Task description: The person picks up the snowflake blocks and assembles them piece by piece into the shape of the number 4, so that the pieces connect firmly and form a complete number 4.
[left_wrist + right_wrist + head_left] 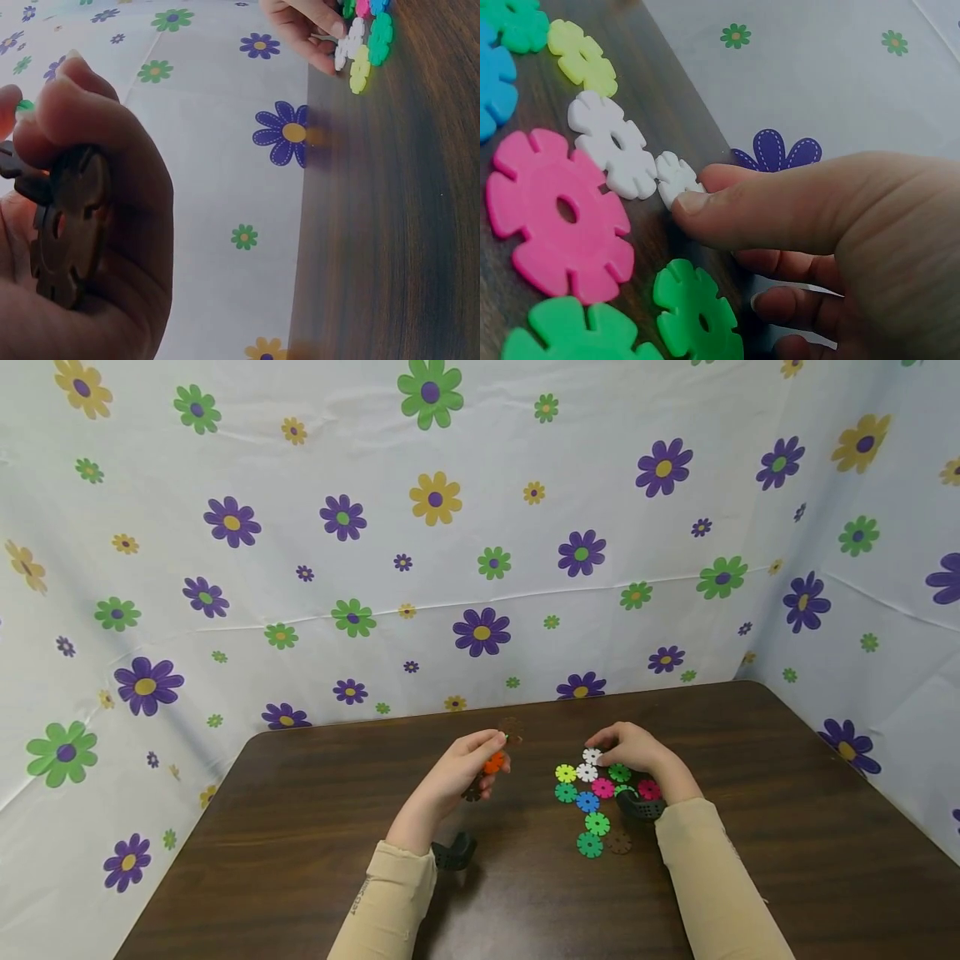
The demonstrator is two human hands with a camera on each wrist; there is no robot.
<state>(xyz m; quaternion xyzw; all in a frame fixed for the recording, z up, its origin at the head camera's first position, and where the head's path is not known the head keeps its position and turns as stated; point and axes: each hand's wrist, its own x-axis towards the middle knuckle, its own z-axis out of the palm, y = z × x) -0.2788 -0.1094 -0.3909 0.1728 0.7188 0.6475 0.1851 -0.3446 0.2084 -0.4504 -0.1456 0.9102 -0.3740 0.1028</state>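
Note:
My left hand [459, 767] is raised over the table and grips several notched flower-shaped discs: an orange disc [493, 762] and dark brown ones, one brown disc [71, 232] lying against the palm in the left wrist view. A bit of green [25, 105] shows by the fingertips; how these pieces join is hidden. Farther right, my right hand [637, 750] pinches a white disc [676, 180] between thumb and index finger. Beside it a second white disc [615, 142] lies on the table, next to a yellow disc [566, 773] and a pink disc [562, 214].
Around the right hand lie more loose discs, among them a blue disc [587, 802], a green disc [597, 823] and a brown disc [619, 841]. The dark wooden table [315, 835] meets a flower-printed white cloth [360, 560] at its back edge.

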